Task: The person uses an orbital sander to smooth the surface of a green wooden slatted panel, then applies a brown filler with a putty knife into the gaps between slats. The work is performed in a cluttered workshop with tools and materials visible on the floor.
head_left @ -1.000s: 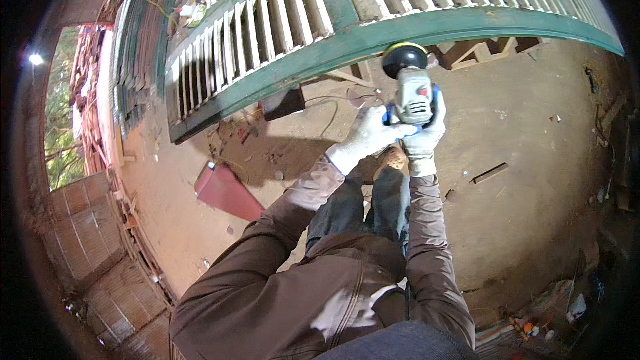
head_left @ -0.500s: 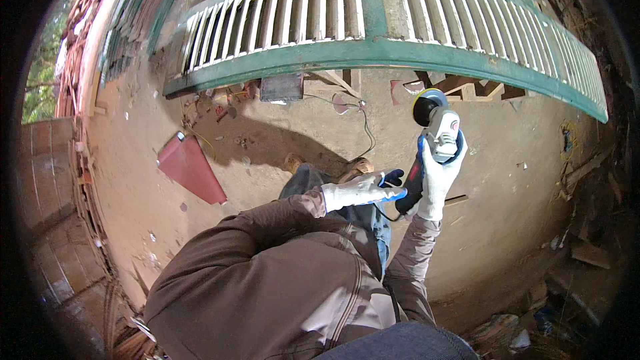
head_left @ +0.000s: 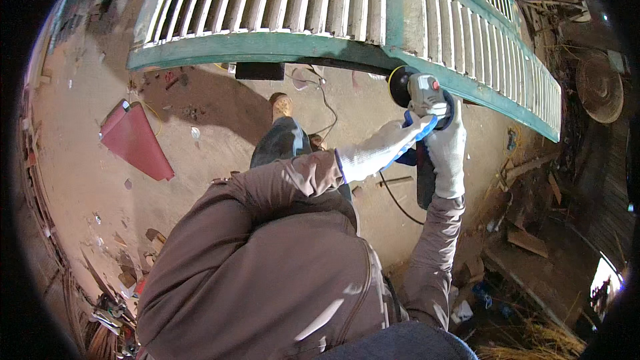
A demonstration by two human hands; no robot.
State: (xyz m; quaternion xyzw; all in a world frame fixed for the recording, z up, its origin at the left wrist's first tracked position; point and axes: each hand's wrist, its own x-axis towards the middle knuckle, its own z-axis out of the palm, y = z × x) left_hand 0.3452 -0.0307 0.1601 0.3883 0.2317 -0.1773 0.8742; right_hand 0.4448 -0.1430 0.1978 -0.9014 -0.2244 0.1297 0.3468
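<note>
Higher now than half a second ago, the sander [head_left: 425, 91] sits at the green edge of the shutter [head_left: 280, 49]; whether its pad [head_left: 399, 85] touches, I can't make out. Left hand [head_left: 399, 145] has risen to its body, fingers partly hidden, so I can't tell that grip. Right hand [head_left: 449, 139] is wrapped round it. Below, the cord [head_left: 395, 201] vanishes at the sleeve [head_left: 437, 233].

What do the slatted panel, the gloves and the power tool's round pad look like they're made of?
Slatted panel: probably wood, with worn green paint; uneven colour and patchy pale slats suggest it.
Gloves: white knitted fabric, judging by the ribbed cuffs, with a blue coating, perhaps rubber.
Round pad: smooth and black with a yellow edge; rubber or plastic, I can't tell which.
</note>
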